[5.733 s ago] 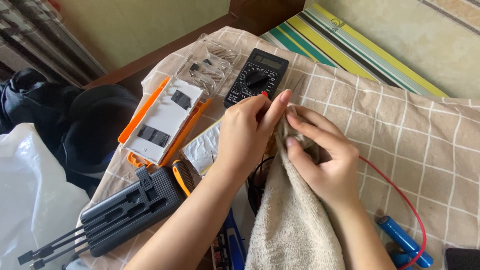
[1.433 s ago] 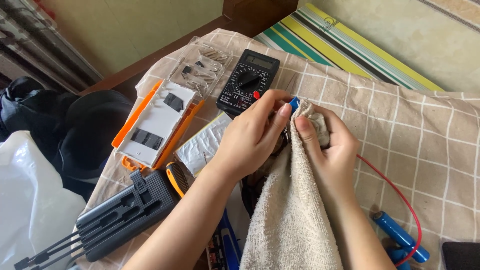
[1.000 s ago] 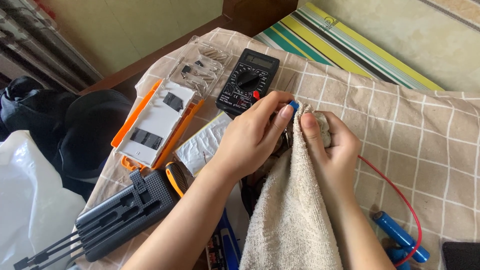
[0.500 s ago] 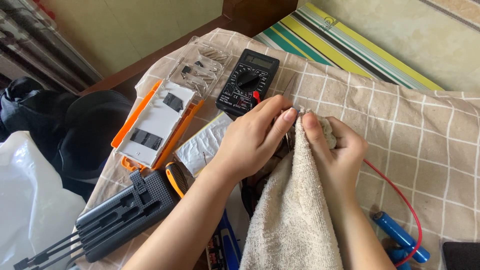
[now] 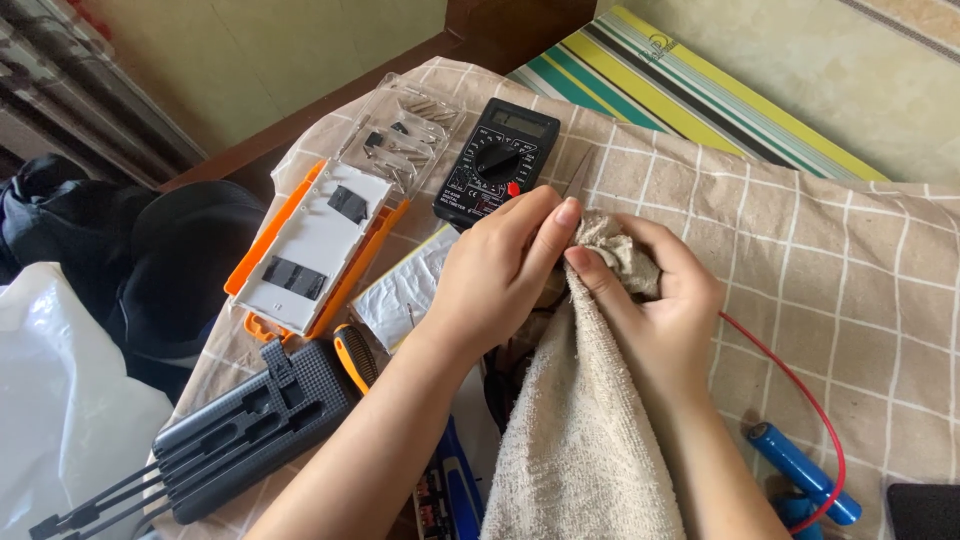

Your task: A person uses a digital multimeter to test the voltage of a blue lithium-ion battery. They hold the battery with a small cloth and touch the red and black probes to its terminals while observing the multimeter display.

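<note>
My left hand (image 5: 500, 270) and my right hand (image 5: 665, 300) meet over the middle of the table. Both pinch the bunched top of a beige towel (image 5: 590, 440). The towel hangs down from my fingers towards me and covers my right forearm. My right hand wraps the cloth from the right, and my left thumb and fingers press its fold from the left. Whatever sits inside the fold is hidden. A black multimeter (image 5: 497, 170) lies just beyond my left fingertips.
A checked cloth (image 5: 800, 230) covers the table. On it lie a white and orange case (image 5: 315, 245), a clear tray of small parts (image 5: 405, 125), a black tool holder (image 5: 250, 430), an orange-handled screwdriver (image 5: 355, 355), a red wire (image 5: 800, 390) and a blue cylinder (image 5: 800, 470).
A small blue piece showed between my fingertips a second ago; the towel now covers it. My hands have stayed in place, with the fingers closing tighter on the cloth.
</note>
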